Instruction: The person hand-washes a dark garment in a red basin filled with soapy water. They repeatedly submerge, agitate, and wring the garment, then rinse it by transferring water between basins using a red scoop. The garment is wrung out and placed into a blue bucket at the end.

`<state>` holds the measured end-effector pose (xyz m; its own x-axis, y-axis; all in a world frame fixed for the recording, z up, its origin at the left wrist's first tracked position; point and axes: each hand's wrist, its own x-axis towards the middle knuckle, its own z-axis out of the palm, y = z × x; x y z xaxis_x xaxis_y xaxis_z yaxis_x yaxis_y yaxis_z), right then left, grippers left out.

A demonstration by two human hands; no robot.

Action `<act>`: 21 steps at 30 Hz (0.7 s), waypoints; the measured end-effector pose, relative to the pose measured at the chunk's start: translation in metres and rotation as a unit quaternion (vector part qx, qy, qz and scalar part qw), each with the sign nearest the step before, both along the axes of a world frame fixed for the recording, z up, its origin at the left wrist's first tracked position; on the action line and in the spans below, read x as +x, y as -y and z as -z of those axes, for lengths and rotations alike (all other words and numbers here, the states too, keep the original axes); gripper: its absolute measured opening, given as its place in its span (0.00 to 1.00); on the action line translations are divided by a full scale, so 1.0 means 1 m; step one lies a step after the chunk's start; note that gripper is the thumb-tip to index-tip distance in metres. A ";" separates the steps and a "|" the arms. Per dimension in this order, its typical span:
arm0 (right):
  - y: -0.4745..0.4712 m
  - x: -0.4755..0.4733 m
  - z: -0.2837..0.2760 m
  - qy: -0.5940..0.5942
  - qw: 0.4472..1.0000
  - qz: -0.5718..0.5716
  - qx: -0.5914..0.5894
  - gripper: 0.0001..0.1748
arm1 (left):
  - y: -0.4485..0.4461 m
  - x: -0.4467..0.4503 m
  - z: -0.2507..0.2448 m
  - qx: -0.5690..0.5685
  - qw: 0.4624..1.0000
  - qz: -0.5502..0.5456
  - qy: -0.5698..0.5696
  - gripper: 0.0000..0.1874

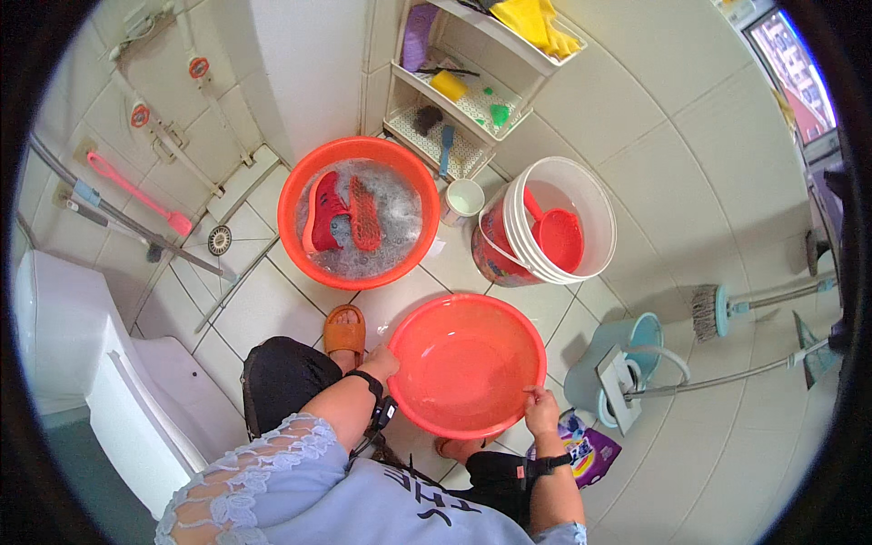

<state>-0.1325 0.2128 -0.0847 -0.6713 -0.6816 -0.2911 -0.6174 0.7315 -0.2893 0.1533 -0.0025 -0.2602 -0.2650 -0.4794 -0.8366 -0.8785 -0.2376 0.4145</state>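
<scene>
My left hand (383, 362) grips the left rim of a pinkish-red plastic basin (470, 364), and my right hand (541, 409) grips its right rim. The basin is in front of me, between my feet, and seems to hold a little clear water or nothing but shine; I cannot tell which. Beyond it, to the left, an orange-red basin (288, 235) stands on the floor with sudsy water (402, 204). A red shoe (328, 214) and a red sole-like piece (364, 212) lie in the suds. A red dipper (560, 238) rests inside a white bucket (599, 197) at the upper right.
A small white tub (464, 197) stands between the far basin and the bucket. Behind is a white shelf rack (470, 95). At right are a blue mop bucket (589, 368), a long-handled brush (715, 312) and a purple packet (603, 453). A metal pole (163, 242) leans at left near a floor drain (219, 240).
</scene>
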 end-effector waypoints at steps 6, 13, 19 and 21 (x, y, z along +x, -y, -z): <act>-0.037 -0.007 0.090 0.075 0.989 0.070 0.109 0.13 | 0.009 -0.014 0.005 -0.070 0.996 -0.037 0.043 0.26; -0.043 0.001 0.114 0.144 0.980 0.051 0.124 0.18 | 0.036 -0.032 0.010 -0.118 0.991 0.068 0.005 0.27; 0.031 -0.066 0.044 0.204 0.978 -0.029 -0.035 0.17 | 0.099 -0.097 -0.107 -0.126 0.967 0.129 -0.182 0.24; 0.069 -0.090 -0.003 0.181 0.976 -0.063 -0.106 0.16 | 0.114 -0.118 -0.163 -0.164 0.942 0.170 -0.238 0.21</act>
